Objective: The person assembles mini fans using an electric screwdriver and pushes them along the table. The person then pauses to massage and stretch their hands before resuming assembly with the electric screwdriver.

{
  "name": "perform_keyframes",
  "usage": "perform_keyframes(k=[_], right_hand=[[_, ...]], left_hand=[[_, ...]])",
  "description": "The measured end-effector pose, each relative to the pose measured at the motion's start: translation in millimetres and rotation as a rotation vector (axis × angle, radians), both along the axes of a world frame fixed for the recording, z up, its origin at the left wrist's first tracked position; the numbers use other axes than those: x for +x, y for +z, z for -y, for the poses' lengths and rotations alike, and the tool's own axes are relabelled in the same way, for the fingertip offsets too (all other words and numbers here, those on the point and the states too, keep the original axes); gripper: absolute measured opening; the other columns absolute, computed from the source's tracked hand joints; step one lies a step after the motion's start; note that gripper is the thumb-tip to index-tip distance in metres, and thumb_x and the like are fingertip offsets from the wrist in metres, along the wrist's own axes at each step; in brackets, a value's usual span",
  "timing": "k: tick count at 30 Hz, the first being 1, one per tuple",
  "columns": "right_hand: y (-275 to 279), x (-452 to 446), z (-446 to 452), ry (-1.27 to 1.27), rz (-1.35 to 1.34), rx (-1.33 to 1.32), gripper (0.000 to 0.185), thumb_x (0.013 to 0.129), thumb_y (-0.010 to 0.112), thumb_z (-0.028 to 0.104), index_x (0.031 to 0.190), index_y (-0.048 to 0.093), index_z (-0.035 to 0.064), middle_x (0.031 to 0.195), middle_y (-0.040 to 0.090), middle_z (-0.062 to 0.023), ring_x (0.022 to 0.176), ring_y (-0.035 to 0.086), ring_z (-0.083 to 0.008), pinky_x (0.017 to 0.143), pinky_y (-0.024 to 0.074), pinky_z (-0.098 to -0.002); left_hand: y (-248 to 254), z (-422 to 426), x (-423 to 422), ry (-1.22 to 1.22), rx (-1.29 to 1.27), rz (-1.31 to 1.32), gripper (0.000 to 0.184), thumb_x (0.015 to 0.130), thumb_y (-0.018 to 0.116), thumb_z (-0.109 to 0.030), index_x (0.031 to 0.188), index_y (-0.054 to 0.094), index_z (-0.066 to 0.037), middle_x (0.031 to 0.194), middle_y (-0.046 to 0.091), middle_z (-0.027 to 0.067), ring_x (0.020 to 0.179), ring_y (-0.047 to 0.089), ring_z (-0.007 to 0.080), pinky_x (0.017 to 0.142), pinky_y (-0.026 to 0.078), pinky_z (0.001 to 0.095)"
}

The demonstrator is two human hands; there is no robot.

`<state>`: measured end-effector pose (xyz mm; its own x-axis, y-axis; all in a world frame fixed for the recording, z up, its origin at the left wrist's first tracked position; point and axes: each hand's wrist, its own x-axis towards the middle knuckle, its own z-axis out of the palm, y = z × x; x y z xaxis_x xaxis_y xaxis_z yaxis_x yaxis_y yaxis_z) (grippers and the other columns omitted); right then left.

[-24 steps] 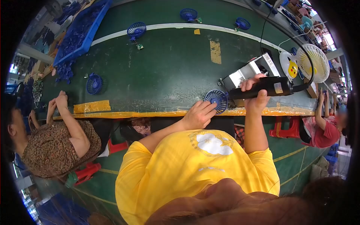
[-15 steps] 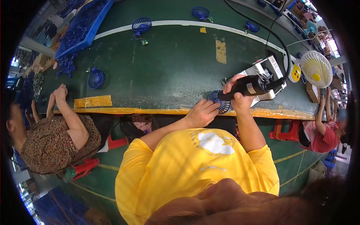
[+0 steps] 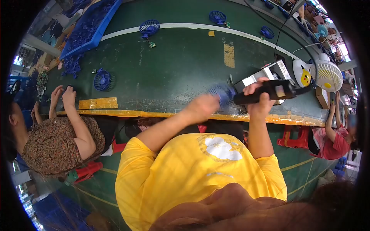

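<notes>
My right hand (image 3: 262, 104) is wrapped round a black electric screwdriver (image 3: 278, 87), held nearly level with its tip pointing left. A cord runs up from its right end. My left hand (image 3: 202, 109) is blurred by motion, fingers closed at the edge of a small blue fan (image 3: 221, 93). That fan is smeared too and is just left of the screwdriver's tip; whether they touch I cannot tell. Behind my right hand stands a metal-and-white fixture (image 3: 278, 72), partly hidden by the hand and screwdriver.
Several blue fans lie on the green table, one at left (image 3: 102, 79) and one at the back (image 3: 149, 27). A blue tray (image 3: 103, 27) of blue parts stands back left. A white fan (image 3: 328, 75) stands at right. Co-workers sit on both sides.
My left hand has moved slightly up and left with the blue fan, apparently lifting it from the table edge. The screwdriver has shifted right and turned nearer to level.
</notes>
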<state>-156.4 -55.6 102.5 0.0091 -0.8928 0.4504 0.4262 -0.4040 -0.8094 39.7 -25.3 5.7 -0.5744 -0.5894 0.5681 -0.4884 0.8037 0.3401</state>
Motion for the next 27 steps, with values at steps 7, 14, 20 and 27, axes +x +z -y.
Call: perform_keyframes(k=[7,14,20,27], right_hand=[[15.8,-22.6,-19.2,-0.066,-0.001,-0.030,0.065,0.076,0.074,0.043,0.114,0.046,-0.0011,0.071,0.056,-0.0088,0.064,0.057,-0.0191,0.064,0.0483,-0.0331],[30.2,-51.2,-19.0,-0.086,0.027,-0.111,0.064,0.072,0.076,0.049,0.109,0.048,0.0037,0.073,0.056,-0.0077,0.064,0.056,-0.0192,0.065,0.0470,-0.0337],[28.8,-47.3,-2.1,-0.148,-0.051,-0.182,0.060,0.073,0.078,0.042,0.107,0.048,0.0032,0.075,0.056,-0.0080,0.068,0.056,-0.0203,0.069,0.0476,-0.0351],[23.0,-43.3,-0.9,-0.076,0.025,-0.062,0.055,0.077,0.075,0.038,0.108,0.047,0.0033,0.074,0.053,-0.0077,0.068,0.054,-0.0189,0.066,0.0478,-0.0345]], left_hand=[[70.7,58.7,158.7,1.467,-0.145,0.188,0.042,0.071,0.064,-0.022,0.107,0.055,-0.005,0.130,0.041,0.0209,0.122,0.036,0.0362,0.088,0.034,0.0581],[6.4,9.8,201.2,1.490,0.320,0.233,0.039,0.085,0.055,-0.034,0.112,0.062,-0.007,0.134,0.045,0.0147,0.127,0.038,0.0326,0.102,0.016,0.0683],[12.9,-5.6,74.8,0.929,0.154,0.101,0.028,0.078,0.063,-0.025,0.098,0.063,-0.007,0.128,0.050,0.0149,0.117,0.045,0.0329,0.092,0.033,0.0547],[-0.7,-26.5,-28.3,0.239,0.122,-0.065,0.019,0.075,0.068,-0.015,0.089,0.063,-0.004,0.125,0.051,0.0162,0.111,0.048,0.0337,0.090,0.039,0.0434]])
